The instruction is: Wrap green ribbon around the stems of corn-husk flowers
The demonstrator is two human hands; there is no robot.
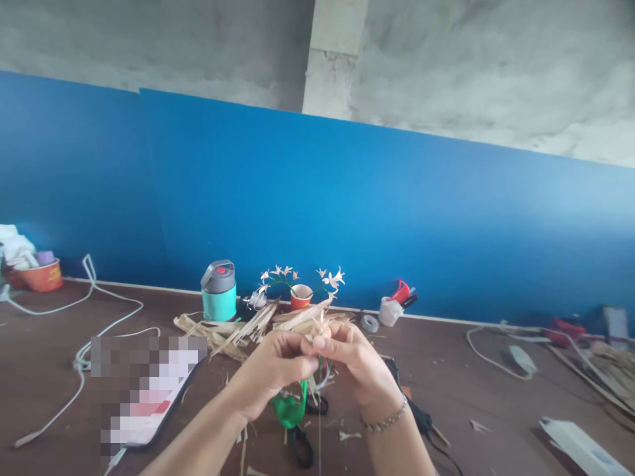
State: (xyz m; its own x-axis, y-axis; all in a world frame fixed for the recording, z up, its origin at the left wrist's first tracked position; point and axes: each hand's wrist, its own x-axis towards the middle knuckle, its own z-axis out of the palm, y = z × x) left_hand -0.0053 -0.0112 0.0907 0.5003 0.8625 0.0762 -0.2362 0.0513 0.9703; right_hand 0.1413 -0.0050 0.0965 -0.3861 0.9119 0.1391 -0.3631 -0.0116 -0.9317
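My left hand (pixel 285 367) and my right hand (pixel 350 354) meet at the centre, fingers pinched together around a small pale flower (pixel 321 325) on a thin stem. A green tape roll (pixel 289 411) hangs or rests just below my left hand, its strip running up to the fingers. Behind the hands, dry pale husks (pixel 255 327) are spread on the brown table (pixel 426 390). An orange paper cup (pixel 300 299) holds stems with white flowers (pixel 333 277). Dark-handled scissors (pixel 301 446) lie beneath my hands.
A teal flask (pixel 219 294) stands at the back left. A pixelated phone-like object (pixel 153 396) and white cables (pixel 106 324) lie left. Right of centre are a grey tape roll (pixel 370 322) and a white cup (pixel 390 311); a white box (pixel 580 446) lies far right. A blue partition (pixel 347 198) runs behind.
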